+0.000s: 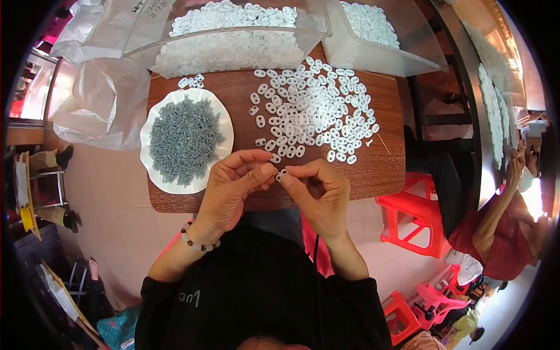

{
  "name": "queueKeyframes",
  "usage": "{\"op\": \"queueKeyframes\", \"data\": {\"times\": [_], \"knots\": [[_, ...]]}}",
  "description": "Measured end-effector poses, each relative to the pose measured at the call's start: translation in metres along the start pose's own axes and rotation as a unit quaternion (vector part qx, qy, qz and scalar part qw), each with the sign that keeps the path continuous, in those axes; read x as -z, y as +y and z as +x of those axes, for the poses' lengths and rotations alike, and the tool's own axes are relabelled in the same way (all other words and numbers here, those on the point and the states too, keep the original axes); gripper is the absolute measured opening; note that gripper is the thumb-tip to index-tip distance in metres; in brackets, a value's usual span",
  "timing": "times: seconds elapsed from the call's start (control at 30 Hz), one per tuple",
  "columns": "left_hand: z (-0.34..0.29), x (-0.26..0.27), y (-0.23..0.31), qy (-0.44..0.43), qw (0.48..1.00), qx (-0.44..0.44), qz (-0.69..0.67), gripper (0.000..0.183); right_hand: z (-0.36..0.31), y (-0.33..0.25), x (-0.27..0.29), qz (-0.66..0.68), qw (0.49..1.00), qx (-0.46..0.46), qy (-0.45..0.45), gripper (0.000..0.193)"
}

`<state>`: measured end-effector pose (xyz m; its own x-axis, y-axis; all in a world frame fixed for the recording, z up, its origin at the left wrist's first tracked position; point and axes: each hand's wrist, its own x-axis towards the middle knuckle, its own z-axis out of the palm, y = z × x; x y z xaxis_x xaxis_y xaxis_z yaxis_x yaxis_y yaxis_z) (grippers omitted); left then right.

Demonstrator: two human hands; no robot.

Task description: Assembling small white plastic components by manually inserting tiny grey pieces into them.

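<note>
The right hand (321, 195) pinches a small white piece with holes (282, 174) between thumb and pointing finger. The left hand (236, 181) is just beside it, thumb and finger bent close. I cannot tell if they grip something tiny.

The step looks like fitting a little part to the white piece. To do it well, I think the right fingers should hold the piece by its edges, so the holes show. The left fingers should come in straight and gently, since a crooked push could make it slip. Keeping both hands low would help, as a dropped part would not fall far.

The brown wooden table (175, 202) is under the fingers. Left of them is a white wavy plate (228, 131) full of grey-blue bits that look like screws (185, 140). Past the fingers, a bit right, lies a heap of white pieces (318, 105). Farther past them is a clear bin (312, 44) with more. Well to the right are a red stool (423, 230) and a person in a dark red shirt (496, 239).
</note>
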<state>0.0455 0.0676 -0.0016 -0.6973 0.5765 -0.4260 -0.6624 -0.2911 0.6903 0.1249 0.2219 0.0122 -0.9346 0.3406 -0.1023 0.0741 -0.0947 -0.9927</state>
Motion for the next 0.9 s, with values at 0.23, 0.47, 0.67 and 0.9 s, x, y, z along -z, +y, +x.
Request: {"op": "queueKeyframes", "data": {"times": [0.23,0.47,0.67,0.9], "knots": [[0.003,0.001,-0.008,0.007,0.999,-0.021,0.028,0.025,0.000,0.013,-0.001,-0.048,0.996,0.071,0.038,0.008],[0.004,0.000,-0.008,0.017,0.999,-0.014,0.026,0.024,0.001,0.016,0.000,-0.073,0.994,0.065,0.045,0.009],[0.005,0.002,-0.009,0.022,0.999,-0.016,0.026,0.024,0.003,0.018,-0.002,-0.087,0.992,0.074,0.049,0.009],[0.006,0.002,-0.010,0.026,0.999,-0.016,0.030,0.023,0.003,0.019,-0.004,-0.087,0.992,0.076,0.058,0.008]]}}
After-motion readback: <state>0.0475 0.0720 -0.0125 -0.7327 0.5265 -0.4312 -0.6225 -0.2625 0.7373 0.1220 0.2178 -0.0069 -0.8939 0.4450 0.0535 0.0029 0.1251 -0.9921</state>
